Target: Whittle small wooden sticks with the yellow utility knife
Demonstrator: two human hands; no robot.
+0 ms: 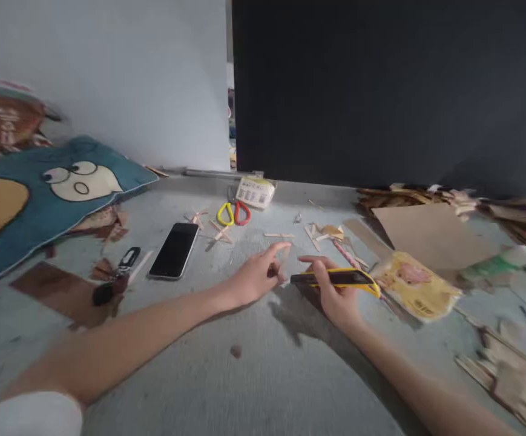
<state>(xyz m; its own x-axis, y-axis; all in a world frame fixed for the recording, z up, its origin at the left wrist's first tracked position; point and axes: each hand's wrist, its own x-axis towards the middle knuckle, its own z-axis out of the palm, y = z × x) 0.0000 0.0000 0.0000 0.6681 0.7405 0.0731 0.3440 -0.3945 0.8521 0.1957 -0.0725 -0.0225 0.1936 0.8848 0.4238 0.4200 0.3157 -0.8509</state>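
Note:
My right hand [338,301] is wrapped round a yellow and black utility knife [348,277], its front end pointing left. I cannot make out a blade at that end. Facing it, close to the knife's front end, is my left hand [259,274]. Its fingers are curled, with a faint, pale, blurred piece between index finger and thumb that I cannot name. Just beyond the hands lie thin wooden sticks [279,235], and more sticks in a small pile [312,235] sit to the right. Crossed sticks [220,234] rest farther left.
Scissors [234,212] with yellow and red handles lie beside a white packet [256,192] at the back. A phone [174,250], keys [117,275] and a blue cushion [76,181] are on the left. On the right are a yellow packet [419,287], cardboard [433,233] and wood scraps [508,375].

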